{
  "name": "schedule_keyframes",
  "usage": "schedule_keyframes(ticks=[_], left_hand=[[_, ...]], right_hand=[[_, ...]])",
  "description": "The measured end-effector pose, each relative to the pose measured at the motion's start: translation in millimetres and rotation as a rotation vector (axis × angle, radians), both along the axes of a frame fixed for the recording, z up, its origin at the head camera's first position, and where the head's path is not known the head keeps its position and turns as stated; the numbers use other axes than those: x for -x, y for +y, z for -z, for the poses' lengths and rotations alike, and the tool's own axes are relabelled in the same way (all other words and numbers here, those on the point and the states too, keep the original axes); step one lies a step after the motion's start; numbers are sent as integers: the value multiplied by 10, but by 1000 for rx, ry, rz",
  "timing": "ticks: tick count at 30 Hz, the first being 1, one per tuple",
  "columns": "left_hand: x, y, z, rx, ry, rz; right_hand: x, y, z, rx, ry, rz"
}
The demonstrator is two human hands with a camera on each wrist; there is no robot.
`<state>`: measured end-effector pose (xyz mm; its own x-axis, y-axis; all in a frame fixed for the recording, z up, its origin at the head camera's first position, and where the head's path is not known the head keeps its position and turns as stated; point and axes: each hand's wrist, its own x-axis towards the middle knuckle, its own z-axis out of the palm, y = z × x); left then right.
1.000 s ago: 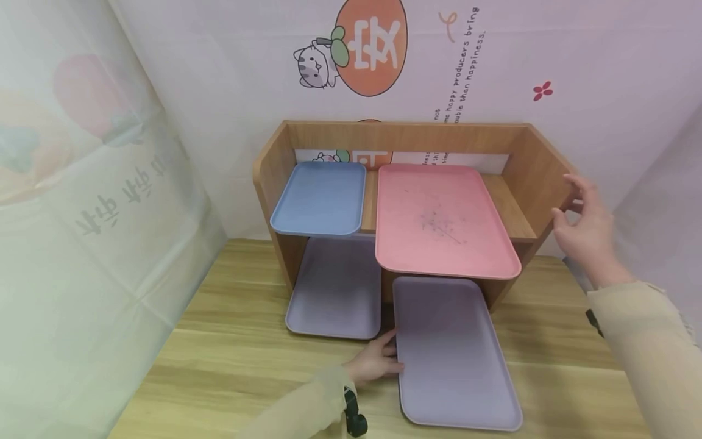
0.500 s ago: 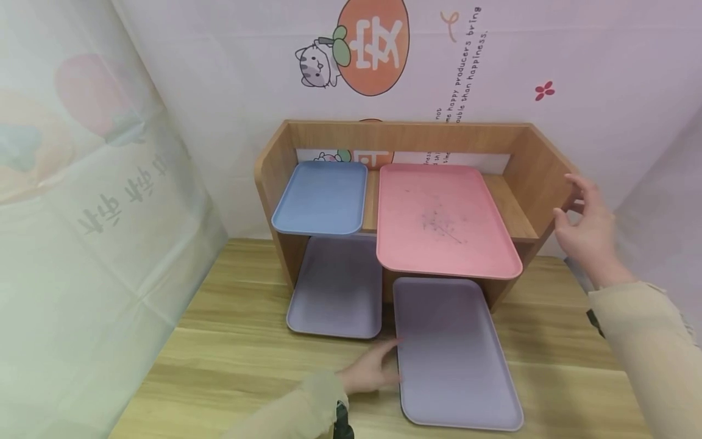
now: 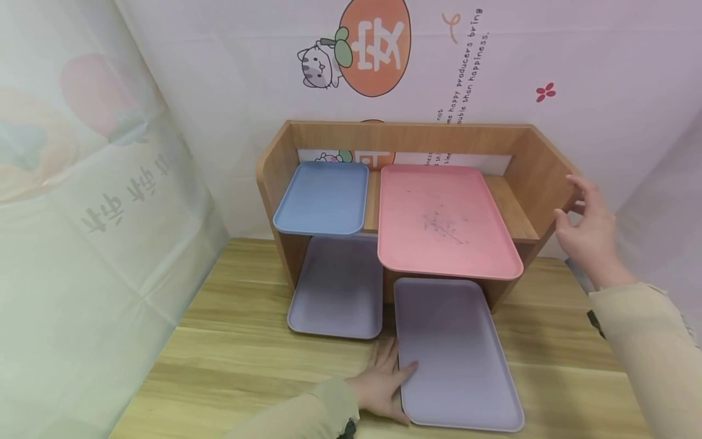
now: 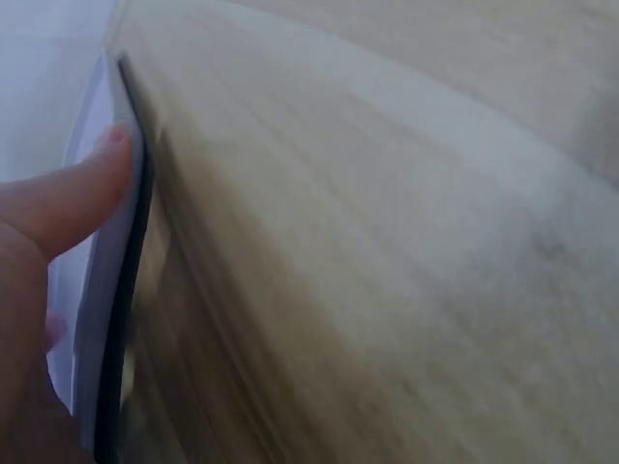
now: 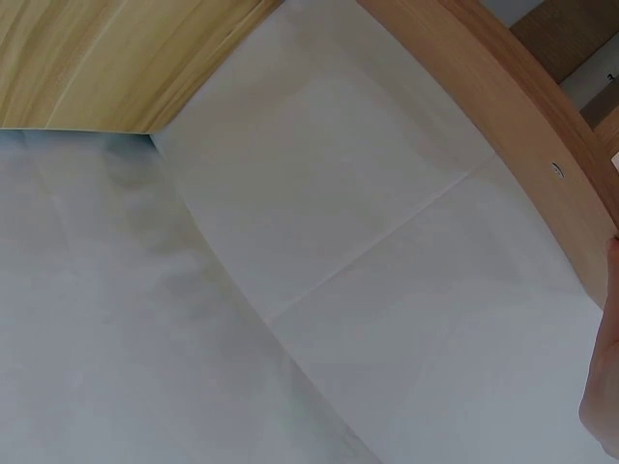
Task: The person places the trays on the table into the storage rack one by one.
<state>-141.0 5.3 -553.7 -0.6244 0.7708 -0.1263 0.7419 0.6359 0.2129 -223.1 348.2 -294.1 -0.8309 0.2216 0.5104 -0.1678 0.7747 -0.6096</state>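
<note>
A lilac tray [image 3: 460, 360] lies at the lower right of the head view, jutting out in front of the wooden shelf [image 3: 540, 164]. Along its left rim spreads my left hand [image 3: 381, 384], fingers mostly straight, with one fingertip on the tray's surface. In the left wrist view, a digit of that hand [image 4: 68, 208] lies over the tray's pale rim [image 4: 126, 193], which has a dark underside. My right hand [image 3: 589, 235] holds the front edge of the shelf's right side panel. Only a sliver of the right hand [image 5: 602, 377] shows in the right wrist view.
On the shelf's upper level sit a blue tray [image 3: 323, 198] and a larger pink tray [image 3: 444, 219], both overhanging the front. Another lilac tray [image 3: 337, 292] sits in the lower left compartment. Printed white cloth [image 3: 230, 73] stands behind the wood-grain table [image 3: 219, 347].
My left hand lifted slightly from the lilac tray's left rim, then came down a little lower along it with fingers spread. The tray and my right hand stay in place.
</note>
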Motion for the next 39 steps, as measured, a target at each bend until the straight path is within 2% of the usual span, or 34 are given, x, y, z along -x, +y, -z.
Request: schedule_keyframes(ticks=[5,7,14,17,19,24,27,35,39], left_hand=[[-68,75,-61,78,79,-30],[-80,100,-47,94,114,-39],[-12,158,243,131,313,-67],[47,175,290,145,397,-73],[80,184,279,158,431,-69],[132,206,191,194,472,-61],[170,224,182,200,502,-74],[359,268,328,193,531,-114],[460,299,346,193,532,-146]], right_hand=[[4,5,5,-2,17,8],[7,8,6,-5,23,14],[13,22,-2,-5,18,17],[19,25,-5,-6,13,17],[24,32,-2,-6,7,13],[33,47,15,-2,-11,4],[34,43,19,-2,-9,9],[19,28,5,-6,-24,9],[21,39,1,-1,-49,4]])
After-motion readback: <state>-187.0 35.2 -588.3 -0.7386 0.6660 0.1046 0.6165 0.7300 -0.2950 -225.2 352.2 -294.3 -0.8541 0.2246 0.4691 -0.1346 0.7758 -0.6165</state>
